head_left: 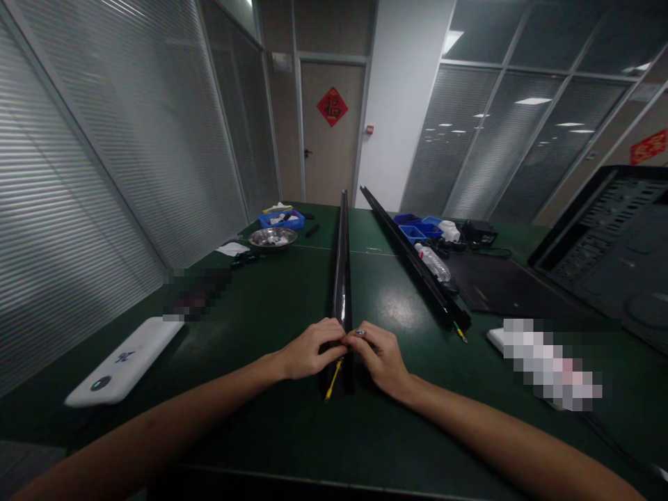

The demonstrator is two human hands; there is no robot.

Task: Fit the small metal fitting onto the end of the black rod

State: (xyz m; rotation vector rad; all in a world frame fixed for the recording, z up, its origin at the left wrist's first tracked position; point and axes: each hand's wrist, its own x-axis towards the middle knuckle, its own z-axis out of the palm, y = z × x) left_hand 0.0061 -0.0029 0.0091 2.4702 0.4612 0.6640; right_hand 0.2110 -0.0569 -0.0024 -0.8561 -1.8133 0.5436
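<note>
A long black channel-shaped rail (342, 278) lies lengthwise on the green table, its near end under my hands. My left hand (316, 346) is closed at the rail's left side, thumb and fingers pinched together. From the right, my right hand (380, 351) meets it in a similar pinch, with a ring on one finger. The fingertips touch over the rail and hide whatever is between them. Just below them a yellow wire (334, 381) with a lug at its tip sticks out toward me. A second black rail (412, 261) lies to the right, a green-yellow wire (460, 332) at its near end.
White devices flank me at left (125, 362) and right (498, 339). Farther back are a metal bowl (273, 239), a blue tray (282, 221), blue bins (412, 233) and a plastic bottle (433, 264). A dark metal case (616, 257) stands at far right.
</note>
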